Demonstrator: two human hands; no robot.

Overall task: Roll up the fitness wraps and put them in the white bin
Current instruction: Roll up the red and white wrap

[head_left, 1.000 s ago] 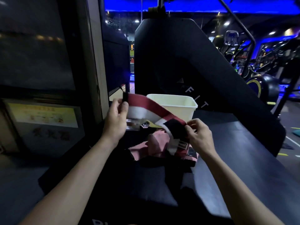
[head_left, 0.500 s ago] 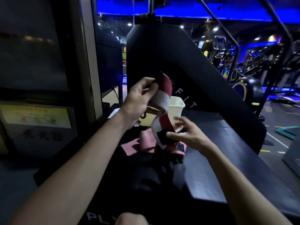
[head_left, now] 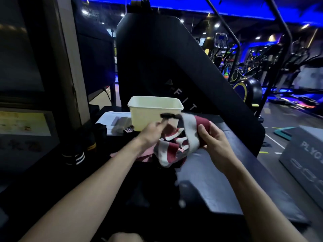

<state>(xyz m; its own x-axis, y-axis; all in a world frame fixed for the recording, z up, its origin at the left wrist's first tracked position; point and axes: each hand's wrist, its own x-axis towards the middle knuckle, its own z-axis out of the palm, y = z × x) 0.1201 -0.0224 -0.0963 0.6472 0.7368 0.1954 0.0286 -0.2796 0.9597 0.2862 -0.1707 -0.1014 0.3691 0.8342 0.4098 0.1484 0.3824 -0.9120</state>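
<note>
Honestly, I judge the task barely under way. I see both hands raised over the dark bench, working one red-and-white wrap just in front of the white bin.

My right hand has its thumb and curled fingers closed round the bunched part of the wrap, which folds over it and hangs down in a loose loop. My left hand is blurred; its fingers seem to pinch the wrap's end near a black tab, but I cannot tell how firm that hold is.

No tight coil shows on the wrap, so I take the rolling as only begun.

As far as I can see, the bin's inside holds nothing, though its floor is hidden by the near wall. More fabric lies on the bench beneath the hands: a pink wrap and, left of it, a dark wrap with pale stripes, neither rolled. So, by my reckoning, every wrap remains to be rolled and binned.
</note>
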